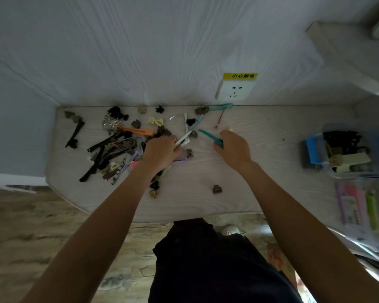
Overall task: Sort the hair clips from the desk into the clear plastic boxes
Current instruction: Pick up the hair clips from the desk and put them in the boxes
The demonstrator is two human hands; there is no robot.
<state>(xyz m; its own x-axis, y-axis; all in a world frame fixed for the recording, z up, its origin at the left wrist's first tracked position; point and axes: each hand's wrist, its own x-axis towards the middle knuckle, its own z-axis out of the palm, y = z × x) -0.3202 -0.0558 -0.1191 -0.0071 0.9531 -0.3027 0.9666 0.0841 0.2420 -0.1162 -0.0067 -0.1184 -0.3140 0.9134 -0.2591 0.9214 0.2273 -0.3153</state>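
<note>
Many hair clips lie scattered over the pale wooden desk [206, 206], most of them in a dark pile [109, 149] at the left. My left hand [162, 150] is at the pile's right edge, closed on a long white clip [183, 139] that sticks out up and to the right. My right hand [233, 147] is at the desk's middle, closed on a long teal clip [209, 135], with a small cream clip [229, 128] at its fingertips. Two clear plastic boxes stand at the right: one [337, 154] with black and cream clips, one [357, 206] with pastel clips.
An orange clip [134, 130] lies at the top of the pile. A small brown claw clip [217, 189] sits alone near the front edge. More clips line the back wall, below a wall socket [235, 90]. A shelf [346, 57] juts out at the upper right.
</note>
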